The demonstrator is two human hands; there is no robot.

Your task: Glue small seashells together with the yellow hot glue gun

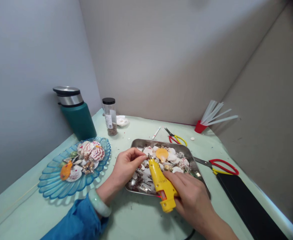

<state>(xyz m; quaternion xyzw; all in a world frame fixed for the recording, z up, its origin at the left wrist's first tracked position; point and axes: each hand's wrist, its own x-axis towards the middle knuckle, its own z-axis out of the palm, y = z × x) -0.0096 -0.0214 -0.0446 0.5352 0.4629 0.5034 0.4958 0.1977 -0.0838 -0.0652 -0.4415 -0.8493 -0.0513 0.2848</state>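
Observation:
My right hand (190,195) is wrapped round a yellow hot glue gun (160,183), its nozzle pointing up and away over a metal tray (146,144). Right at the nozzle tip, my left hand (130,163) pinches something tiny between thumb and forefinger, too small to make out. Beneath both hands the tray holds many seashells, among them an orange scallop shell (162,154) and several white ones. A pale green bangle (99,202) circles my left wrist. The glue gun and my right hand hide part of the tray's near side.
At the left, a blue scalloped dish (51,180) of shells stands near a teal bottle (77,120). A clear jar (110,118) is at the back. Small scissors (177,138), larger scissors (218,166), a red cup (200,127) of glue sticks and a black slab (246,203) lie rightward.

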